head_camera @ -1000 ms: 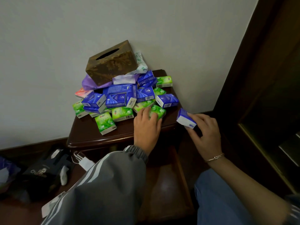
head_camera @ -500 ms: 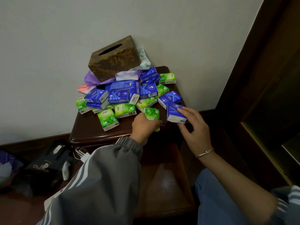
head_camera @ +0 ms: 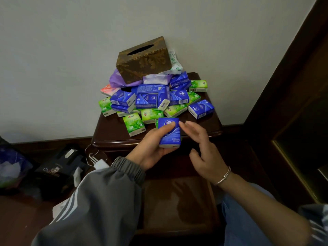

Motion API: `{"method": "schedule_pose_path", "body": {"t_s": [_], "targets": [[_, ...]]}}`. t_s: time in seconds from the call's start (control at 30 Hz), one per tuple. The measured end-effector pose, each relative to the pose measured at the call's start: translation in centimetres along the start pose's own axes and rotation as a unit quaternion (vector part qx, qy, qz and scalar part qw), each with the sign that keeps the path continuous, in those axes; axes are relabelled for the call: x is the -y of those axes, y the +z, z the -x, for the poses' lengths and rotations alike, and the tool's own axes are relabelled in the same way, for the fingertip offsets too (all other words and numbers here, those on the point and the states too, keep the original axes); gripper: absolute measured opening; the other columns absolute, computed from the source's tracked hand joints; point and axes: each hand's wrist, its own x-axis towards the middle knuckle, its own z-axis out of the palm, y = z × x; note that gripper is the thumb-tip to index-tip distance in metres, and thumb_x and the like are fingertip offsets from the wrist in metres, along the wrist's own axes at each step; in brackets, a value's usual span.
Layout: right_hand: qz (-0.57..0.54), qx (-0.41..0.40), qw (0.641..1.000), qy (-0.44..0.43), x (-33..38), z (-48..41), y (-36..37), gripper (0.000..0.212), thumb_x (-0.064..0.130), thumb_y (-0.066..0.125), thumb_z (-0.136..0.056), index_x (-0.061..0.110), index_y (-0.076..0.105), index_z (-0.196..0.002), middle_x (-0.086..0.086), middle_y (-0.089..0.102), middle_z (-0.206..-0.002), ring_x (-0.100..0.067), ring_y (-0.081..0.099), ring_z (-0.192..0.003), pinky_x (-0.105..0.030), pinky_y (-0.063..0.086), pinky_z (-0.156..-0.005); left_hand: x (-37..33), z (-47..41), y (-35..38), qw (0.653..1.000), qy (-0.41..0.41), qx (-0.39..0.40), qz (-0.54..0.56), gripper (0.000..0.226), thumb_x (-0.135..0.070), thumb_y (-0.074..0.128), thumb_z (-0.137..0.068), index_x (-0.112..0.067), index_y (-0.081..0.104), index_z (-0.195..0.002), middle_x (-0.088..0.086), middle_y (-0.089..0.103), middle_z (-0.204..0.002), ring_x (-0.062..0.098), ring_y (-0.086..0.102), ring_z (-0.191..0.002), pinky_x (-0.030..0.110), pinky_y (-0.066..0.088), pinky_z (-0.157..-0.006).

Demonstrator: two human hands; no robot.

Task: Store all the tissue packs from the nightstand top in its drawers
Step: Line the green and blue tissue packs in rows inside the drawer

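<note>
My left hand (head_camera: 150,150) grips a blue tissue pack (head_camera: 169,134) just in front of the nightstand's front edge. A sliver of a green pack (head_camera: 156,123) shows behind the blue one in the same hand. My right hand (head_camera: 204,151) hovers open beside the blue pack and holds nothing, its fingertips close to the pack's right edge. Several blue and green packs (head_camera: 156,102) lie heaped on the dark wooden nightstand top (head_camera: 110,134). The top drawer (head_camera: 177,201) stands pulled out below my hands, and its visible floor is bare.
A brown patterned tissue box (head_camera: 142,59) sits tilted on the back of the heap against the wall. Purple and white soft packs (head_camera: 154,79) lie under it. A black bag (head_camera: 53,167) and a white charger (head_camera: 99,164) lie on the floor to the left. Dark furniture rises on the right.
My left hand lifted the green pack off the nightstand top. My right hand brought the blue pack over, set it against the green one in my left hand, and let go.
</note>
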Motion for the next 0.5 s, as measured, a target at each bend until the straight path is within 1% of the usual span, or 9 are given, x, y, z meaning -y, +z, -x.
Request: {"method": "schedule_pose_path", "body": {"t_s": [0.07,0.13,0.17,0.2,0.23,0.3,0.37,0.43,0.5], "targets": [[0.020,-0.062,0.997,0.027,-1.4,-1.2,-0.7,0.066,-0.012,0.043,-0.071,0.006,0.036,-0.135,-0.004,0.049,-0.139,-0.010,0.042,-0.133,-0.018,0.030,-0.109,-0.2,0.3,-1.6,0.998,0.035,-0.050,-0.001,0.035,-0.030,0.069,-0.079,-0.012,0.065,-0.108,0.004,0.072,-0.093,0.012,0.070,-0.077,0.029,0.057,-0.063],[0.104,-0.112,0.981,0.116,-4.1,-3.6,-2.6,0.056,-0.006,0.048,-0.079,0.002,0.040,-0.134,-0.010,0.050,-0.137,-0.021,0.045,-0.129,-0.023,0.031,-0.108,-0.9,0.9,-3.5,0.992,0.085,-0.092,0.010,0.031,-0.025,0.065,-0.085,-0.007,0.062,-0.110,0.007,0.070,-0.095,0.013,0.070,-0.076,0.026,0.055,-0.059],[0.165,-0.096,0.967,0.167,-5.4,-5.0,-3.6,0.056,-0.001,0.054,-0.083,0.003,0.038,-0.137,-0.013,0.048,-0.138,-0.026,0.043,-0.129,-0.028,0.031,-0.108,-1.4,1.2,-4.5,0.987,0.115,-0.113,0.009,0.033,-0.023,0.064,-0.086,-0.004,0.061,-0.113,0.011,0.069,-0.099,0.016,0.069,-0.079,0.026,0.055,-0.060],[0.221,-0.053,0.952,0.207,-6.8,-6.2,-4.4,0.060,0.007,0.058,-0.085,0.004,0.036,-0.140,-0.015,0.044,-0.141,-0.029,0.040,-0.130,-0.032,0.030,-0.108,-1.9,1.5,-5.5,0.980,0.148,-0.137,0.003,0.037,-0.022,0.064,-0.087,-0.002,0.059,-0.117,0.013,0.069,-0.105,0.019,0.069,-0.084,0.028,0.057,-0.063],[0.265,0.006,0.937,0.227,-7.9,-7.2,-4.9,0.064,0.014,0.061,-0.086,0.006,0.033,-0.143,-0.015,0.039,-0.145,-0.031,0.036,-0.132,-0.035,0.028,-0.110,-2.3,1.7,-6.4,0.971,0.179,-0.157,-0.004,0.040,-0.021,0.063,-0.087,-0.001,0.057,-0.122,0.014,0.069,-0.111,0.024,0.068,-0.091,0.031,0.058,-0.068],[0.331,0.106,0.910,0.227,-9.3,-8.6,-5.0,0.068,0.024,0.062,-0.087,0.011,0.030,-0.145,-0.013,0.030,-0.151,-0.031,0.029,-0.137,-0.037,0.025,-0.113,-3.0,2.0,-8.1,0.957,0.222,-0.189,-0.004,0.042,-0.020,0.061,-0.089,-0.003,0.054,-0.127,0.015,0.067,-0.117,0.030,0.066,-0.102,0.037,0.059,-0.077],[0.394,0.129,0.885,0.211,-9.7,-9.1,-4.8,0.065,0.031,0.063,-0.085,0.017,0.036,-0.142,-0.013,0.035,-0.147,-0.033,0.036,-0.132,-0.040,0.032,-0.108,-3.4,1.8,-9.3,0.950,0.234,-0.206,0.004,0.044,-0.021,0.060,-0.091,-0.004,0.050,-0.131,0.015,0.066,-0.120,0.031,0.065,-0.105,0.039,0.058,-0.076],[0.452,0.117,0.865,0.184,-9.4,-9.3,-4.9,0.058,0.034,0.066,-0.081,0.020,0.045,-0.133,-0.011,0.045,-0.133,-0.033,0.046,-0.120,-0.041,0.040,-0.097,-3.4,1.3,-10.0,0.948,0.231,-0.218,0.011,0.046,-0.022,0.060,-0.091,-0.005,0.048,-0.132,0.013,0.066,-0.120,0.029,0.066,-0.105,0.037,0.059,-0.076],[0.464,0.120,0.863,0.161,-8.9,-9.5,-5.3,0.050,0.032,0.070,-0.078,0.020,0.051,-0.122,-0.009,0.047,-0.126,-0.030,0.047,-0.115,-0.039,0.041,-0.091,-3.1,0.6,-10.4,0.948,0.222,-0.226,0.019,0.047,-0.025,0.060,-0.091,-0.006,0.048,-0.132,0.013,0.065,-0.122,0.028,0.065,-0.107,0.034,0.058,-0.076]]}}
